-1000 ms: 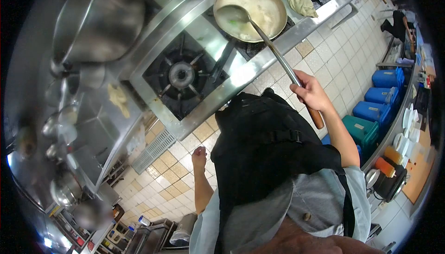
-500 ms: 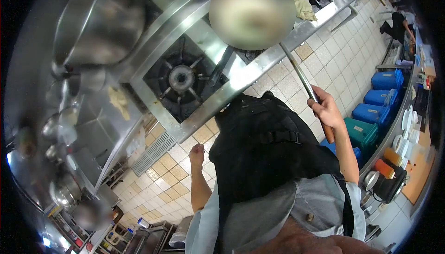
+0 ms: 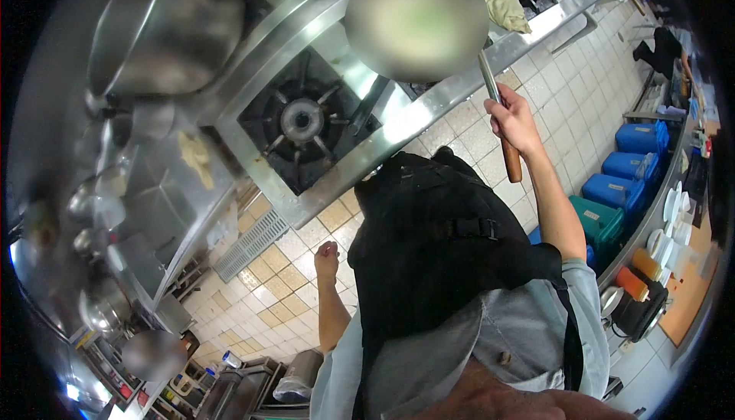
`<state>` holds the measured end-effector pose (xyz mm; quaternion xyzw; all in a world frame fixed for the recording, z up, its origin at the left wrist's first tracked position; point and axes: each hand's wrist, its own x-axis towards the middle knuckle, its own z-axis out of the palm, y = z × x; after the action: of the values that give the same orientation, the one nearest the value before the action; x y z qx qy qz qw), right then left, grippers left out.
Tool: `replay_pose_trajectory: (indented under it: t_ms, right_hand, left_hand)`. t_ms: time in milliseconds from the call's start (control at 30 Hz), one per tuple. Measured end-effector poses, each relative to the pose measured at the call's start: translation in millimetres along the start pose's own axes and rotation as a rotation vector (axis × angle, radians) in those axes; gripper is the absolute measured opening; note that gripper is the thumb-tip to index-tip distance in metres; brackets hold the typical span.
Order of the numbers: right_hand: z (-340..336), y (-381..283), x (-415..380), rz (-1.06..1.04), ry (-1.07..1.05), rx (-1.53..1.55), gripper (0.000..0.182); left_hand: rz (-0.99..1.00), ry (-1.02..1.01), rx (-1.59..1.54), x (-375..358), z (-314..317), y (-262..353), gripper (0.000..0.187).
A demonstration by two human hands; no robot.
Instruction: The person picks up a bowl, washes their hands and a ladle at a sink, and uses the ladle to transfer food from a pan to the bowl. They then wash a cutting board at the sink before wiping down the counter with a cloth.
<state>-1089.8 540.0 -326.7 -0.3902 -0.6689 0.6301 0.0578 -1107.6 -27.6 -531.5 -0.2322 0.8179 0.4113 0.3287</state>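
My right hand (image 3: 514, 120) is closed around a long-handled cooking utensil (image 3: 490, 77) with a metal shaft and a wooden end. Its shaft reaches to the near edge of a round pan (image 3: 354, 37) on the stove, and the utensil's head is lost in blur. Pale food (image 3: 398, 18) with a green patch fills the pan, too blurred to identify. A black handle (image 3: 372, 104) sticks out from the pan toward the lower left. Down beside the apron (image 3: 436, 244), my left hand (image 3: 327, 260) hangs over the floor with its fingers curled, nothing visible in them.
An unlit-looking burner (image 3: 304, 119) lies left of the pan. A cloth (image 3: 507, 11) rests by the pan's right side, and another cloth (image 3: 196, 160) is near the sink (image 3: 157, 217). A large pot (image 3: 172, 37) stands far left. Blue bins (image 3: 641, 138) line the right counter.
My right hand has moved up and left, closer to the pan, bringing the utensil with it. A green patch now shows in the pan where a brownish one was. My left hand barely moved.
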Motion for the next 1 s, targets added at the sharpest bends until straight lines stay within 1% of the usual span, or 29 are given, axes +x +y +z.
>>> replay_pose_trajectory:
  t_ms: [33,100,133,200,233,300,333,400,433,500,533,600,633,700,800,900,1000]
  right_hand:
    - [1,0,1,-0.001,-0.005,0.000,0.035]
    - [1,2,3,0.013,-0.045,-0.005,0.027]
    - [1,3,3,0.011,-0.048,-0.006,0.027]
    - [0,7,0,0.037,-0.096,0.015,0.039]
    - [-1,6,-2,0.036,-0.098,0.013,0.039]
    - [-2,4,-7,0.041,-0.085,0.008,0.040]
    - [-3,6,-10,0.041,-0.085,0.008,0.040]
    - [-4,9,-16,-0.012,-0.028,-0.039,0.042]
    - [-5,7,-21,-0.012,-0.027,-0.041,0.042]
    - [-6,0,-34,-0.035,0.018,0.007,0.044]
    - [-9,-1,-40,-0.024,0.001,-0.012,0.045]
    - [-13,0,-54,-0.004,0.003,0.015,0.045]
    - [-14,-1,-62,0.015,0.002,0.043,0.046]
    - [-17,0,-77,0.025,-0.013,0.032,0.046]
    - [-19,11,-89,0.084,-0.031,-0.085,0.049]
    - [-15,22,-87,0.091,0.006,-0.106,0.049]
    - [-6,27,-75,0.074,0.031,-0.060,0.048]
  left_hand:
    - [-0.001,0.004,-0.003,-1,-1,-3,0.040]
    - [0.019,-0.036,-0.022,-3,-2,-9,0.040]
    - [0.019,-0.034,-0.025,-5,-2,-12,0.040]
    - [0.009,-0.036,-0.079,-7,0,-17,0.040]
    - [0.007,-0.034,-0.082,-4,0,-24,0.040]
    - [-0.067,-0.138,-0.140,15,-3,-47,0.039]
    - [-0.066,-0.137,-0.140,17,-3,-50,0.039]
    - [0.041,-0.154,-0.088,21,-3,-56,0.037]
    - [0.040,-0.156,-0.090,18,-1,-54,0.037]
    - [0.131,-0.062,-0.078,4,2,-33,0.036]
    - [0.130,-0.065,-0.078,6,3,-30,0.036]
    - [0.193,-0.088,0.172,10,1,-25,0.036]
    - [0.194,-0.089,0.172,8,3,-18,0.036]
    - [0.032,-0.051,0.024,4,7,-5,0.037]
    - [0.058,-0.023,0.045,7,10,-1,0.036]
    - [0.077,-0.059,0.056,16,8,-4,0.036]
    - [0.082,-0.026,0.030,26,8,-12,0.036]
